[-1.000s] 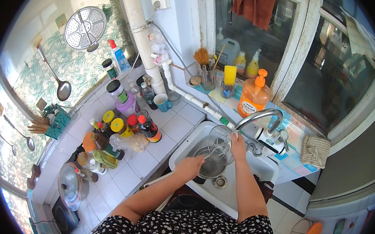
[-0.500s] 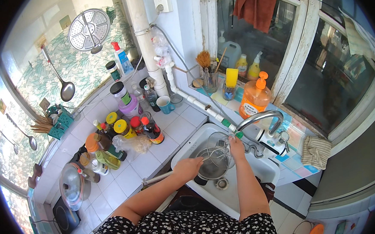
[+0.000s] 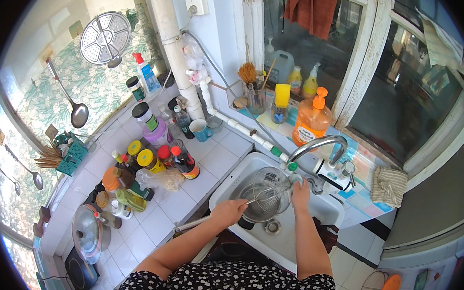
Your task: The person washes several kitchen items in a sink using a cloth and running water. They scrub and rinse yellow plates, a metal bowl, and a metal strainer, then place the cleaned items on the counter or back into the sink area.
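Note:
My left hand (image 3: 229, 212) grips the handle of a wire whisk (image 3: 265, 196), whose looped wires point right over the sink. My right hand (image 3: 299, 193) is closed around a small pale crumpled thing (image 3: 295, 179) beside the whisk's wires; its kind is unclear. Behind and under the whisk sits a round wire-mesh strainer (image 3: 275, 177). A metal pan (image 3: 250, 212) with a long handle reaching left lies beneath it in the white sink (image 3: 321, 209). The curved faucet (image 3: 325, 140) stands just beyond my right hand.
Several bottles and jars, among them a dark sauce bottle (image 3: 187, 166), crowd the tiled counter at left, with a blue mug (image 3: 201, 131) farther back. An orange pump bottle (image 3: 313, 121) stands on the window ledge. A striped cloth (image 3: 389, 186) hangs over the ledge's right end.
My right hand has moved slightly right and down, and the pale thing in it now shows. My left hand still grips the whisk, a little lower. The whole view has shifted slightly.

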Motion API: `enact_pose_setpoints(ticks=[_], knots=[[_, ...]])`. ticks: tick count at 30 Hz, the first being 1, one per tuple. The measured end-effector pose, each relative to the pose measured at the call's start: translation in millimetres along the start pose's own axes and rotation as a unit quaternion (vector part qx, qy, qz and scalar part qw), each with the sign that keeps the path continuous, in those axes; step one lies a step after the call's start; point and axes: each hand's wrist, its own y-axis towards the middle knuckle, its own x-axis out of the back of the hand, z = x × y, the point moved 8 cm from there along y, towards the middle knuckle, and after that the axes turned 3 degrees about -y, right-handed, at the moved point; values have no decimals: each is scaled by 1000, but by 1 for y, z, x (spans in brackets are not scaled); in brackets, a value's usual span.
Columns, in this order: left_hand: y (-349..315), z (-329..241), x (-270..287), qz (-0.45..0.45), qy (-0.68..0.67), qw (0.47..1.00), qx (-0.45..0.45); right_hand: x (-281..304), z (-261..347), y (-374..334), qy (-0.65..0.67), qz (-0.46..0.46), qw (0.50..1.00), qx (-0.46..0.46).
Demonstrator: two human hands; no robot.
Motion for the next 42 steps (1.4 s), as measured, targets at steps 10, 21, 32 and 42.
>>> enact_pose_setpoints(ticks=[10,21,32,42], knots=[[8,4,-4,-63,-39,996,-47,142,-34,22,355,-186,908,-118],[13,2,12,-128,-14,990,-61,161,-44,46,423,-188,872,-157],[12,1,-5,-104,14,992,-68,75,7,-25,421,-33,901,-96],[-4,-1,4,-92,22,995,-28,-51,117,-60,-131,57,966,216]])
